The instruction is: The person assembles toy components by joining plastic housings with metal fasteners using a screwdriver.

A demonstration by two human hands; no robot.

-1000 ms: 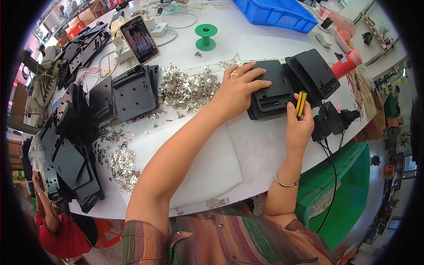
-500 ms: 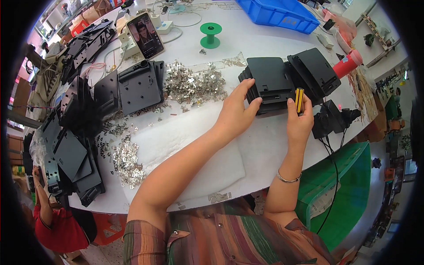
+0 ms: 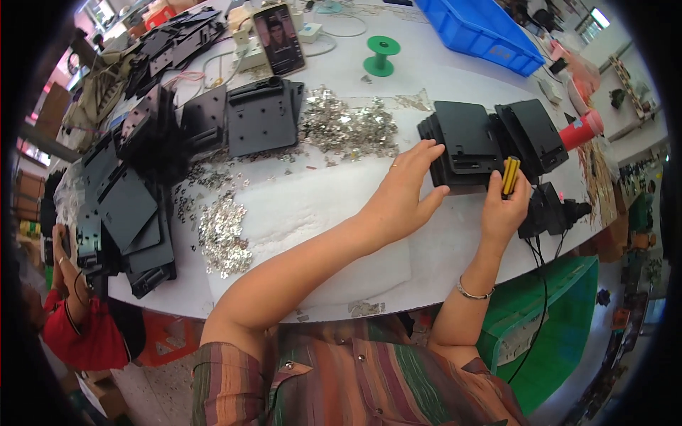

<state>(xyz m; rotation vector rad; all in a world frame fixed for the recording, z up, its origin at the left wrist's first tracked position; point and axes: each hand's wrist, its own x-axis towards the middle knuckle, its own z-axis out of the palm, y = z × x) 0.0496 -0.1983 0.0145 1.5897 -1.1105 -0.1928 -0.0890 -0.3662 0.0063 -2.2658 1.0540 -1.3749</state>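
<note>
While the left hand (image 3: 406, 186) sits at the near-left side of a stack of black panels (image 3: 465, 131) right of centre in the frame, its grip is wide, thumb and fingers spread along the edges rather than closed around them; whether every fingertip touches is hard to tell. The right hand (image 3: 508, 206), at the stack's lower right corner, has its grip narrowed on a slim yellow bar (image 3: 509, 176), pinched between thumb and fingers and standing nearly upright. To handle this stack well, the left fingers should bear evenly on the sides so the layers do not fan out, and the bar is best held away from the top face, whose smooth matt finish would probably show scratches. The panels look like moulded plastic: flat, rectangular, round-cornered, with a slotted, raised strip along the near edge. A second black stack (image 3: 533, 135) leans just beside it, so sideways pushes call for care. Toward the middle of the frame, small bright stamped metal pieces (image 3: 348, 128) lie in a loose, glittering heap on the white worktop (image 3: 455, 234), above a soft, fibrous white sheet (image 3: 320, 192). A glossy green spool (image 3: 381, 57) stands at upper centre, and a ribbed blue crate (image 3: 490, 46) fills the upper right.
</note>
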